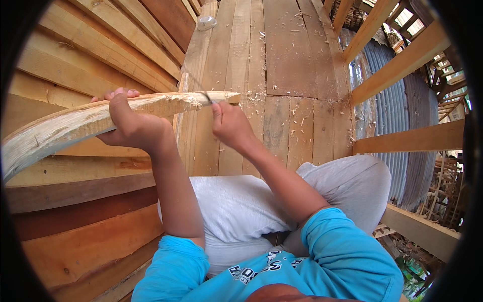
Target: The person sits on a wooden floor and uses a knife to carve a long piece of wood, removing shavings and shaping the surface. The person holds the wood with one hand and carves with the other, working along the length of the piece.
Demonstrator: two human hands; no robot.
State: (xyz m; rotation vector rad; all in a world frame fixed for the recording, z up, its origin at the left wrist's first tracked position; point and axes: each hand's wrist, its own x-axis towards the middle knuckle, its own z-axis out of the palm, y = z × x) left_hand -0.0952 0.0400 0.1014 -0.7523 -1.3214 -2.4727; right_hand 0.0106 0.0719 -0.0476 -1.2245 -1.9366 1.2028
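Note:
A long, pale piece of split wood [166,103], rough and stripped on its upper face, stretches across from the left rim to its tapered end at the centre. My left hand [132,121] is wrapped round it, palm below and fingers over the far side. Near the tapered end, my right hand [232,124] is closed on a knife whose thin dark blade [205,92] is blurred and lies across the wood. My right fist hides the handle. A raised curl of wood shows beside the blade.
Wood shavings [300,122] lie scattered over the plank floor [229,55]. A plank wall [95,55] rises at the left. Wooden rails [410,137] and corrugated metal sheets [395,121] stand at the right. A small clear container [206,23] sits at the far end. My folded legs [347,178] are below.

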